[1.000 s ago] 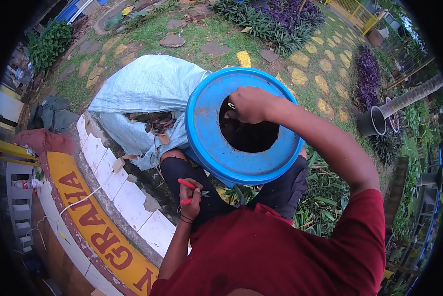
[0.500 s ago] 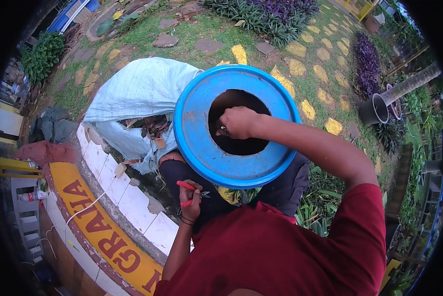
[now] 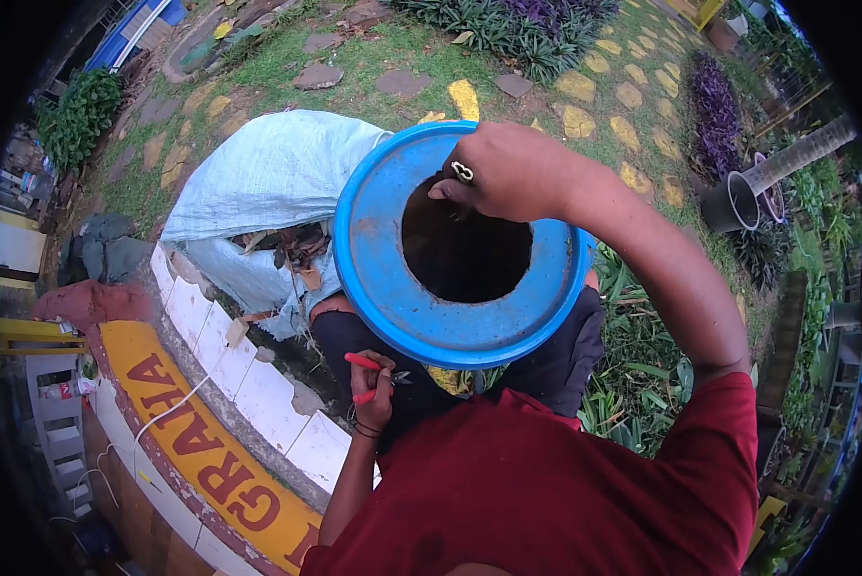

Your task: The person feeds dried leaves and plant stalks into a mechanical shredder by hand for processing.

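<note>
Across my thighs rests a round blue plastic drum [image 3: 378,278] with a large round hole cut in its top. The inside of the hole is dark. My right hand [image 3: 503,173], a ring on one finger, is over the far right edge of this hole. Its fingers are curled and mostly hidden beneath the hand, so whether they grip the edge or something small cannot be made out. Low on the left, beside my leg, my left hand [image 3: 373,396] is closed around red-handled pruning shears [image 3: 362,360]; their metal blades point right, towards the dark trousers.
A pale woven sack [image 3: 268,173] holding dry leaves [image 3: 301,248] lies against the drum's left side. White tiles [image 3: 249,360] and a yellow lettered ledge [image 3: 201,442] curve along the left. Stepping stones [image 3: 580,122] cross the grass ahead. A black pot [image 3: 729,204] stands right.
My right hand has risen from the middle of the hole to its far right edge, and the elbow has swung outward. The drum tilts slightly. My left hand keeps the shears in place.
</note>
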